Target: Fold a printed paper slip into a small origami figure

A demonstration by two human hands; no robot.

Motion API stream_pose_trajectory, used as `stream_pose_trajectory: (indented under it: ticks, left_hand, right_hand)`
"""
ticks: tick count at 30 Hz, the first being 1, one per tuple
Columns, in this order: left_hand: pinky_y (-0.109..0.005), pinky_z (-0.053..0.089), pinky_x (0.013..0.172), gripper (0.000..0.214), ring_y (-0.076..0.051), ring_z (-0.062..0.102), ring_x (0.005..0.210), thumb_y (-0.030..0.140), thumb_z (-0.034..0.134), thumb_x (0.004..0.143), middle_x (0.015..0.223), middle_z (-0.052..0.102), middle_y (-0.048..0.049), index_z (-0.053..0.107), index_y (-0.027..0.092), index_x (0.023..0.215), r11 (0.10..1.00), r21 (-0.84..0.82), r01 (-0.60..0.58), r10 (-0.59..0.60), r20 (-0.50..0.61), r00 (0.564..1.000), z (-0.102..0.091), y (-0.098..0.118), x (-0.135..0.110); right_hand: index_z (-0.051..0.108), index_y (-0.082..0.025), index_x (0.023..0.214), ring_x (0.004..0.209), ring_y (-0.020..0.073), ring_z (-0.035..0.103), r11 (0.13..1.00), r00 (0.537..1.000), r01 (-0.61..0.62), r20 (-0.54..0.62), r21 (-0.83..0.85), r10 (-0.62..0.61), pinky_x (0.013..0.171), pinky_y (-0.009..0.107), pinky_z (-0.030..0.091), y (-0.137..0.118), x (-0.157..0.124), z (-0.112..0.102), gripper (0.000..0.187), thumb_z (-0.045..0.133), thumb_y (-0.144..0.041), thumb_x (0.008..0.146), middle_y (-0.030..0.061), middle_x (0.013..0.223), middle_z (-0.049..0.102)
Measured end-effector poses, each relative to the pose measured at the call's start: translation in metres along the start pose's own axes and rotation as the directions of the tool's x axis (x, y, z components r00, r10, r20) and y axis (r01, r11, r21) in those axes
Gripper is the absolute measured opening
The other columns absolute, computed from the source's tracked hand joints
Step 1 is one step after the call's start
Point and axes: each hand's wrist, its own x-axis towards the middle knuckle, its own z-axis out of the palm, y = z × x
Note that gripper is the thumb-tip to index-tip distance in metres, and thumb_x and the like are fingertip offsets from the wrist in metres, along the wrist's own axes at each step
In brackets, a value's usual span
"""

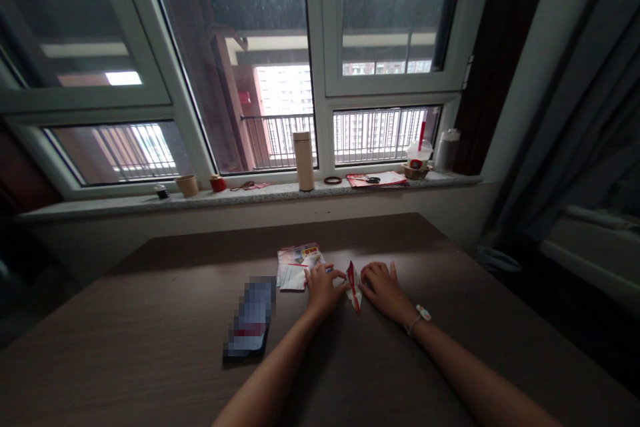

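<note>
A small folded paper (353,288), white with red parts and pointed at both ends, stands between my hands on the brown table. My left hand (325,288) has its thumb and forefinger pinched at the paper's left edge. From the other side, the curled fingers of my right hand (384,288) hold its right edge; their tips are partly hidden. A bracelet with a pale charm (423,312) circles my right wrist. Just beyond my left hand lie printed paper sheets (293,277), partly covered by that hand.
A phone (250,320) with a blurred screen lies left of my left forearm. Along the windowsill (240,197) stand a beige bottle (303,163), a paper cup (187,185), a drink cup with a red straw (419,155) and a grey flask (447,152). Scissors (373,179) rest on red papers.
</note>
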Motion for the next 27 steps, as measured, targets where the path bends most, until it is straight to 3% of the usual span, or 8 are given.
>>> stream_pose_trajectory:
  ticks: [10,18,27]
  left_hand:
    - [-0.046,0.020,0.112,0.016,-0.027,0.042,0.125,0.035,0.071,0.074,0.126,0.058,-0.0019,0.076,0.032,0.089,1.000,-0.013,-0.013,0.013,0.022,1.000,-0.003,-0.001,0.000]
    - [-0.055,0.015,0.111,0.020,-0.029,0.042,0.125,0.041,0.070,0.074,0.126,0.056,-0.0045,0.074,0.034,0.093,0.999,0.027,0.025,-0.025,0.005,1.000,-0.003,0.002,0.000]
    - [-0.058,0.009,0.112,0.024,-0.029,0.029,0.136,0.040,0.072,0.072,0.138,0.047,-0.0037,0.072,0.035,0.095,0.995,0.063,0.080,-0.081,0.016,0.997,-0.007,0.006,-0.002]
  right_hand:
    - [0.056,-0.024,0.090,0.112,0.0243,0.047,0.996,0.999,-0.037,0.014,0.080,0.036,0.109,0.063,0.014,-0.001,0.000,-0.001,0.008,0.051,-0.029,0.086,0.0031,0.105,0.059]
    - [0.063,-0.025,0.085,0.112,0.0254,0.046,0.994,0.998,-0.063,-0.010,0.092,0.064,0.108,0.065,0.009,-0.006,0.000,0.000,0.020,0.052,-0.042,0.087,0.0031,0.102,0.061]
    - [0.064,-0.022,0.079,0.111,0.0285,0.046,0.994,0.992,-0.107,-0.059,0.015,0.107,0.106,0.065,0.011,-0.014,0.002,0.001,0.032,0.058,-0.053,0.080,0.0053,0.099,0.063]
